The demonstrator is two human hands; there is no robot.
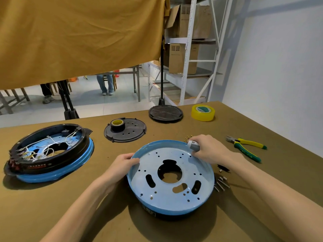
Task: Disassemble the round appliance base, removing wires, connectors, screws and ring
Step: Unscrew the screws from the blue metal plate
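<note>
A round blue appliance base (170,194) lies in front of me, its pale perforated plate facing up with a large centre hole. My left hand (122,163) grips its left rim. My right hand (208,151) holds a grey and white screwdriver handle (193,145) over the base's upper right rim. Several loose screws (221,183) lie just right of the base. A few small brass connectors (187,137) sit beyond its far rim. A second blue base with a black ring and white wires (49,151) rests at the left.
Green and yellow pliers (246,147) lie at the right. A black perforated cover with a black tape roll (125,129) and a black round lid (165,113) sit further back. Yellow tape (203,112) stands at the far right. The table's far edge borders open floor.
</note>
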